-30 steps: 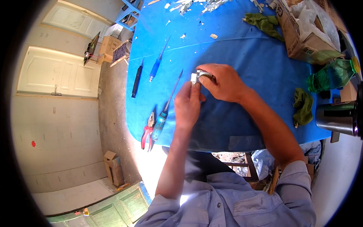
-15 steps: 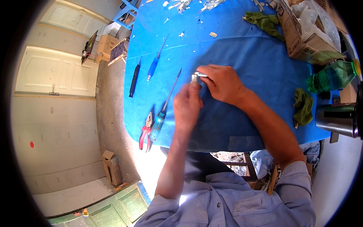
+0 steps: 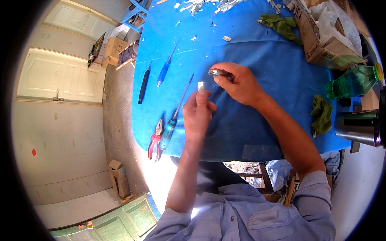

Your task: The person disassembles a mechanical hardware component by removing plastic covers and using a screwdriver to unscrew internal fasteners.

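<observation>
My left hand (image 3: 197, 112) is closed, with a small white block-like piece (image 3: 201, 85) pinched upright between thumb and fingers. To its upper right, my right hand (image 3: 240, 85) grips a small grey metal piece (image 3: 219, 72) at the fingertips; its exact kind I cannot make out. The two pieces are apart, both held above the blue-covered table (image 3: 225, 132). Left of my left hand lie a long screwdriver with a teal handle (image 3: 168, 133) and pliers with red handles (image 3: 154, 140). Further off are a blue screwdriver (image 3: 163, 74) and a black slim tool (image 3: 143, 86).
Metal parts (image 3: 197, 6) and small white bits lie at the far edge. On the right stand a cardboard box (image 3: 331, 50) with plastic bags, a green bottle (image 3: 350, 82) and a steel mug (image 3: 358, 126). Green cloths (image 3: 321, 114) lie nearby.
My hands have drawn apart, separating the white piece and the metal piece that were together. My left hand has shifted slightly left and down; my right hand has turned, showing its metal piece.
</observation>
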